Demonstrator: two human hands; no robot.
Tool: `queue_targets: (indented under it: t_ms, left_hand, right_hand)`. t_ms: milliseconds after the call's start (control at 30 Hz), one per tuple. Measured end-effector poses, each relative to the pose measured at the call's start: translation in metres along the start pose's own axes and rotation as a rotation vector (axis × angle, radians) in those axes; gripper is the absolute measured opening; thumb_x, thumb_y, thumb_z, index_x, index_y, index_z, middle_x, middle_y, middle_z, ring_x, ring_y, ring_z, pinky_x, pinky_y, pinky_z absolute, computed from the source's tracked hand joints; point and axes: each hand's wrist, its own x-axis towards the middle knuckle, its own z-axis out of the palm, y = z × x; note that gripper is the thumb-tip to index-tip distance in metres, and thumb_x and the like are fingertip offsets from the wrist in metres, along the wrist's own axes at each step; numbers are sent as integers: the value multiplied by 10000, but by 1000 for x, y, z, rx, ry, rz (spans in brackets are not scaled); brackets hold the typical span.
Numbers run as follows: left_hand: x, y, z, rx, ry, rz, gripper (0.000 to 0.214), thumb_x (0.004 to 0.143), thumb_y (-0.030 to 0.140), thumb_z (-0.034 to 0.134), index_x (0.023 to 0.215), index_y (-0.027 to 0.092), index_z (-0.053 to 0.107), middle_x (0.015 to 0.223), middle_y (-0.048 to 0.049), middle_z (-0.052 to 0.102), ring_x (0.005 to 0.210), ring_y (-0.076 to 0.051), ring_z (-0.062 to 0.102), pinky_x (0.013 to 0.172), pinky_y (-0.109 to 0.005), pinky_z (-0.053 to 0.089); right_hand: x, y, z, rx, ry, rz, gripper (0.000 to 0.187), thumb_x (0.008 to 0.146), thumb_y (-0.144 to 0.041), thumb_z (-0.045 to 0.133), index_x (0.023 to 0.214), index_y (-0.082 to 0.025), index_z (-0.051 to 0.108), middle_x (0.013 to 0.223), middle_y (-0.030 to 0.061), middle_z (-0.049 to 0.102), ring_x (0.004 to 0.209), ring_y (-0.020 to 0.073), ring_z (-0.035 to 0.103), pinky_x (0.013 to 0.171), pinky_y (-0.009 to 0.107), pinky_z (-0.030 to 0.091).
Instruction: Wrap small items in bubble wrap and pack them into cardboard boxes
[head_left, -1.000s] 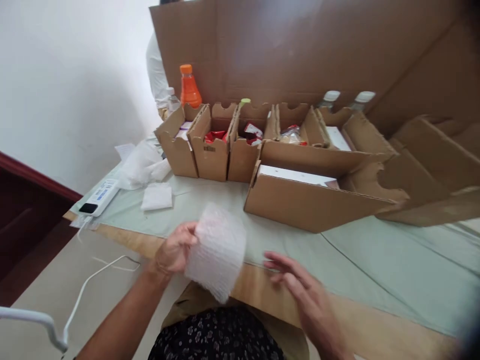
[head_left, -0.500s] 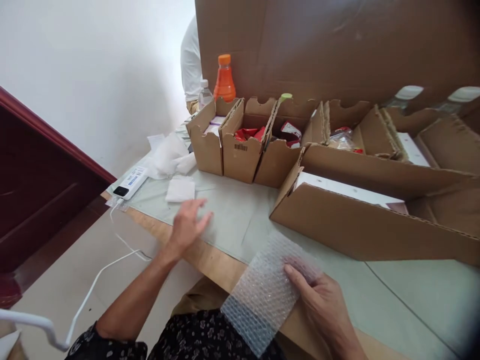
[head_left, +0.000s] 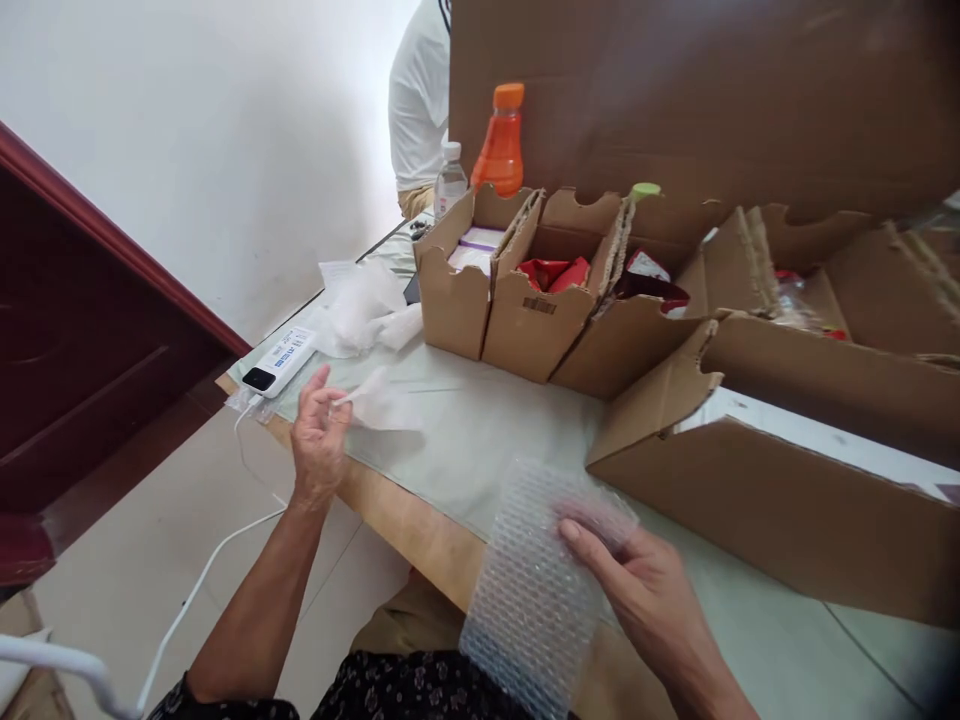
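My right hand [head_left: 637, 570] grips a clear bubble wrap bag [head_left: 536, 580] by its upper right part, thumb on top. The bag hangs flat over the table's front edge. With thumb and fingertips my left hand [head_left: 320, 435] pinches a corner of a thin white sheet [head_left: 382, 402], perhaps tissue or foam. That sheet is lifted at its left side, its right part low over the table cover. Just beyond it lies a crumpled heap of white sheets [head_left: 360, 305].
Cardboard bins [head_left: 454, 305] hold boxes and red packets, with a longer carton [head_left: 765, 490] in front at right. Behind them stand an orange bottle [head_left: 501, 145] and a clear bottle [head_left: 450, 180]. A white device [head_left: 281, 362] with a cable lies at the left edge. A person in white [head_left: 421, 100] is beyond.
My left hand has moved left and taken hold of the white sheet, raising its edge. My right hand still holds the bubble wrap bag. The view has swung left.
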Motion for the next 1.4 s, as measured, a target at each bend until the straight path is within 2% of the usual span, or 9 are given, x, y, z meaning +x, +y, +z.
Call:
queue_targets:
  t_ms: [200,367,533,633,767,867,1100,1267,1400]
  left_hand:
    - [24,-15,-25,-417,188,-180,258,882,421,675,1067,275,570,1364,-64,680,1252,-227,658,1062,-414,528]
    - [35,-9,-19,-184,329,84,165,925,376,655,1029,258,606,1573,-81,516,1454,-257,504,1224,-454,370]
    - [38,-12,-8,238,-537,32,504,817,512,746,1225,225,675,1563,-168,533,1516,-373,414,1262,-597,253]
    - [41,-18,-7,322,-731,23,700,782,542,755,1388,225,610,1567,-174,535,1527,-398,388,1268,-651,180]
    - [54,-15,0,344,-465,90,479,902,453,636,1305,194,667,1404,-171,660,1353,-353,577,1145,-548,443]
    - [78,-7,20,430,-246,235,386,906,313,616,1271,207,685,1335,-151,679,1292,-345,593,1131,-543,446]
    - [147,0,73,534,-176,266,257,753,54,632,929,198,752,1344,-150,638,1389,-402,481,1181,-604,355]
    - [156,41,43,338,81,395,205,888,129,573,987,198,739,1160,-108,644,1213,-285,591,1129,-477,447]
    - [110,90,18,164,111,597,283,924,120,530,1083,237,733,1192,-58,644,1182,-220,623,1039,-386,526]
  right_hand:
    - [74,-61,61,149,-158,-170,268,828,-456,689,834,-200,771,714,25,715,652,171,645,624,308,544]
    - [156,-91,141,2,-163,-317,344,897,-437,548,1011,-154,707,911,75,728,779,192,657,739,346,550]
    - [181,-62,160,-209,-85,-315,484,817,-356,625,1238,-119,652,1255,215,688,1183,392,614,1051,570,446]
    - [166,-39,152,-381,-68,-405,604,865,-328,591,1439,-146,536,1520,210,533,1372,399,496,1129,582,384]
    - [148,-24,160,-661,-242,-553,450,901,-278,611,1340,-184,643,1528,172,548,1385,370,502,1092,538,428]
    - [144,-20,172,-682,-239,-570,377,911,-264,619,1277,-202,684,1530,162,552,1416,367,474,1110,549,403]
    - [141,-14,170,-583,-218,-569,351,902,-257,635,1240,-196,710,1498,159,589,1422,346,486,1151,533,370]
    - [142,-16,169,-397,-159,-532,320,851,-264,686,1162,-211,737,1484,145,607,1433,347,482,1168,540,354]
    - [130,-22,154,-185,-73,-453,311,894,-359,623,1138,-199,732,1454,161,623,1369,342,548,1131,540,408]
